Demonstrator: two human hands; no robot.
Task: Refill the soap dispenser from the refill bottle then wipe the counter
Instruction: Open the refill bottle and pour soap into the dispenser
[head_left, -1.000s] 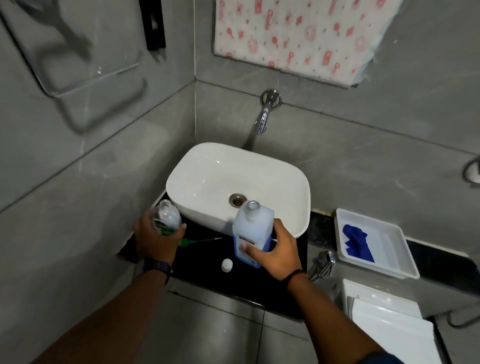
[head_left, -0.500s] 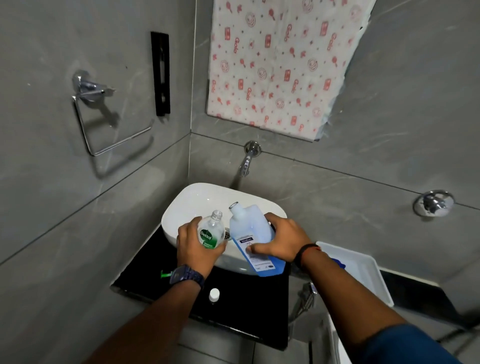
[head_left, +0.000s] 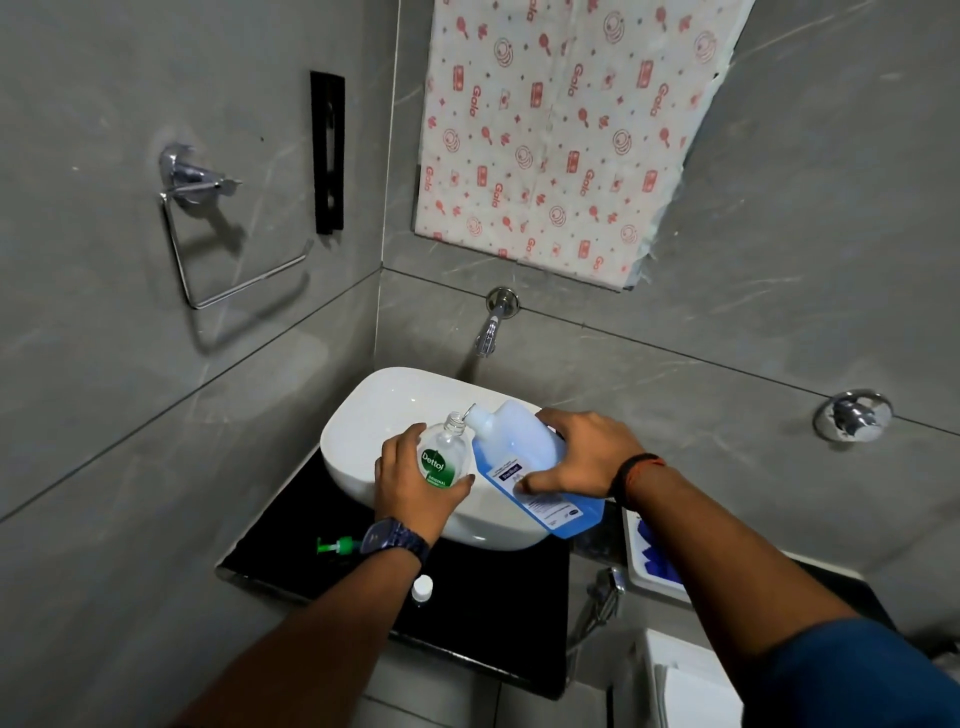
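The bathroom is dimly and evenly lit, with grey wall tiles looking muted. Light seems to come from above and slightly right: the towel ring (head_left: 228, 244) at the upper left of the frame casts a soft, doubled shadow down and to the right on the tile. The white basin (head_left: 384, 421) is the brightest area, with a mild sheen but no harsh glare. Wide-angle distortion bends the tile lines and stretches the forearms near the bottom edge. The lower corners are soft and slightly blurred; the centre is reasonably sharp.
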